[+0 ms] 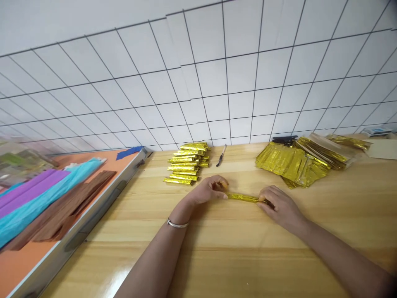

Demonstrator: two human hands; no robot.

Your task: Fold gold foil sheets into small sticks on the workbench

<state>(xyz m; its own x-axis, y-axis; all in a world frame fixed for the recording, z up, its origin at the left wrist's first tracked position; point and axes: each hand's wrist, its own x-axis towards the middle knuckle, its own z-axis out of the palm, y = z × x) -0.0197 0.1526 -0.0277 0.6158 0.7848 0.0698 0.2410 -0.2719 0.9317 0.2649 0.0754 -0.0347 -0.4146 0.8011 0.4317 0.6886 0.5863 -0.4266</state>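
A narrow strip of shiny gold foil [243, 198] stretches level between my two hands, just above or on the wooden table. My left hand [211, 189] is closed at its left end, thumb and fingers pinching. At the other end my right hand [281, 207] grips it with curled fingers. Whether the strip is folded or rolled is hard to make out. Behind my left hand lies a stack of similar gold foil strips [187, 162]. Beyond my right hand a spread pile of wider gold foil pieces [291, 163] rests on the table.
A pen [221, 156] lies near the tiled wall [242, 74]. To the left, an orange-topped surface with a raised edge [89, 217] bears brown [71, 207], turquoise [52, 194] and purple crepe-like sheets [34, 190]. A pale card [383, 149] sits at the far right.
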